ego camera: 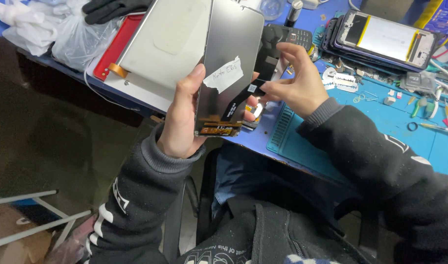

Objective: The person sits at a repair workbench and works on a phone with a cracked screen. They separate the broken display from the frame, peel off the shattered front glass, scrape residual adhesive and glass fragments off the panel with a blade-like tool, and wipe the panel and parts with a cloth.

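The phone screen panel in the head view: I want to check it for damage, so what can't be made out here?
- Front face of the screen panel: turned away from the head camera.
- Its left edge: covered by the left hand.
- Ribbon cable end: hidden in the right hand grip.
- Connector strip: too small and blurred.
- Opened phone: parts too small.

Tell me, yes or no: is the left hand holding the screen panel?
Yes, the left hand grips the screen panel by its edge while the right hand pinches its black flex cable.
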